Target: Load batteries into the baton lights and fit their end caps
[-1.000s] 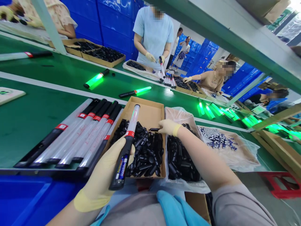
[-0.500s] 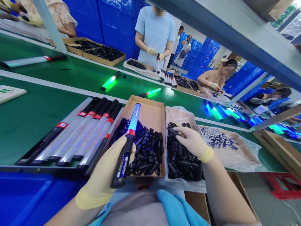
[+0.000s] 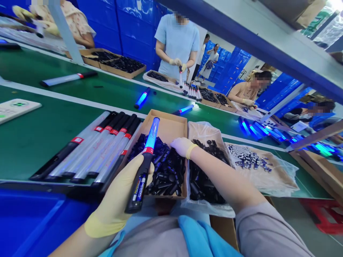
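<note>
My gloved left hand [image 3: 120, 185] is wrapped around the black handle of a glowing blue light stick [image 3: 144, 167], which is tilted with its lit tube pointing up and away. Batteries show in the uncovered side of its handle. Over the right wall of a cardboard box [image 3: 171, 123] full of small black plastic parts [image 3: 166, 173], my gloved right hand [image 3: 183, 147] reaches left, fingers drawn together; what they hold, if anything, is hidden. Beneath the right forearm lies a plastic-lined box [image 3: 205, 130] with more black pieces.
Unlit light sticks [image 3: 107, 142] lie in a row at left, near a phone [image 3: 18, 109]. At right is a lined tray [image 3: 281, 178] of batteries [image 3: 249, 157]. Lit sticks [image 3: 142, 98] lie on the green belt [image 3: 112, 89]. Co-workers [image 3: 177, 43] stand or sit beyond it; a metal beam [image 3: 241, 46] crosses overhead.
My right hand has moved left from the plastic-lined box to the cardboard box. My left hand keeps hold of the light stick. Sticks on the belt shifted right, and nearby ones turned from green to blue.
</note>
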### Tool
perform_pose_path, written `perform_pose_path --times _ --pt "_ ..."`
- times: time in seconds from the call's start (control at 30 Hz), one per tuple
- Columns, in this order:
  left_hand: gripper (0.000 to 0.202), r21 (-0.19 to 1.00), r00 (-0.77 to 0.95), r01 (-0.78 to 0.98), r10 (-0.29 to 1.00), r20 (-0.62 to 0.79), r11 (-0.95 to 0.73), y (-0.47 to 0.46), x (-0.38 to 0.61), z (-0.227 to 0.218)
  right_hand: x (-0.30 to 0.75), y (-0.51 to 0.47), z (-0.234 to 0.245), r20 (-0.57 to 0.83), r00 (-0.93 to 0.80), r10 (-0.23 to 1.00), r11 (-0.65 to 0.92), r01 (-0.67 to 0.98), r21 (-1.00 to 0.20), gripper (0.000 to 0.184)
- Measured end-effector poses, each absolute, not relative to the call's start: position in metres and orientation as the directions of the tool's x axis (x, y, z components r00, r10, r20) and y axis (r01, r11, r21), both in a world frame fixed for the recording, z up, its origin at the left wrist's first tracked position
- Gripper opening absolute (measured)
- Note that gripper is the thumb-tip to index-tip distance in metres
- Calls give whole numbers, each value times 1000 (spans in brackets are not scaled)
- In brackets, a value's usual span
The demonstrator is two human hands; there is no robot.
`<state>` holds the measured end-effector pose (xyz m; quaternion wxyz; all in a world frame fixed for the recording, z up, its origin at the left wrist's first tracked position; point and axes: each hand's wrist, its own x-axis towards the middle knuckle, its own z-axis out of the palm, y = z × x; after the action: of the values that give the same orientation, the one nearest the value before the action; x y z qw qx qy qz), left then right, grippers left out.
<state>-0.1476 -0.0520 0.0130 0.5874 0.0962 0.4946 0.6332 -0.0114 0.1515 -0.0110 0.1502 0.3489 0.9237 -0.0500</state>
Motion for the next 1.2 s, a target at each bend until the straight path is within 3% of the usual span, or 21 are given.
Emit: perform_pose_path --times 0.1,0.23,0.33,0.4,0.43,0.53,0.6,0.67,0.73,0.8,0.87,0.9,0.97,1.03,1.2 --pt "26 739 -259 -648 859 -442 185 -57 -154 11 -5 152 -9 -298 -691 659 714 699 -41 24" --pt "26 720 -214 -655 859 -465 227 -52 -150 12 23 129 12 -224 -701 677 667 713 -217 51" --pt "29 704 -120 -656 883 -454 273 -43 -140 15 39 92 24 -192 -714 674 510 637 -578 60" --pt "31 728 -86 -634 912 -401 260 -39 -132 16 41 67 26 -173 -714 679 275 465 -842 53" --pt "29 740 -94 -631 924 -371 233 -37 -129 16 40 56 25 -157 -710 687 170 366 -915 49" --pt "25 753 -97 -630 944 -317 188 -35 -125 14 39 34 19 -109 -660 743 49 216 -975 42" --pt "27 722 -51 -646 930 -365 248 -37 -128 11 49 31 19 -105 -605 789 51 235 -971 41" --pt "28 693 -71 -664 900 -431 280 -39 -135 9 69 34 23 -101 -537 838 127 370 -920 39" --pt "25 685 -145 -680 868 -476 262 -41 -143 8 95 42 31 -84 -434 897 235 630 -740 41" --pt "27 691 -187 -679 851 -491 250 -42 -147 9 112 54 38 -50 -321 946 277 876 -394 45" --pt "30 678 -176 -688 846 -503 260 -40 -146 10 113 66 40 -34 -350 936 348 936 -51 43" --pt "28 672 -173 -695 847 -502 257 -39 -144 11 107 72 39 -52 -417 907 420 906 55 40" --pt "23 678 -167 -693 860 -482 245 -38 -139 12 85 84 34 -130 -577 806 591 796 132 35" --pt "25 720 -164 -650 880 -445 243 -38 -134 13 58 96 25 -219 -661 718 693 709 133 32" --pt "37 798 -183 -543 889 -419 264 -46 -135 14 10 125 8 -425 -665 614 781 588 209 32"
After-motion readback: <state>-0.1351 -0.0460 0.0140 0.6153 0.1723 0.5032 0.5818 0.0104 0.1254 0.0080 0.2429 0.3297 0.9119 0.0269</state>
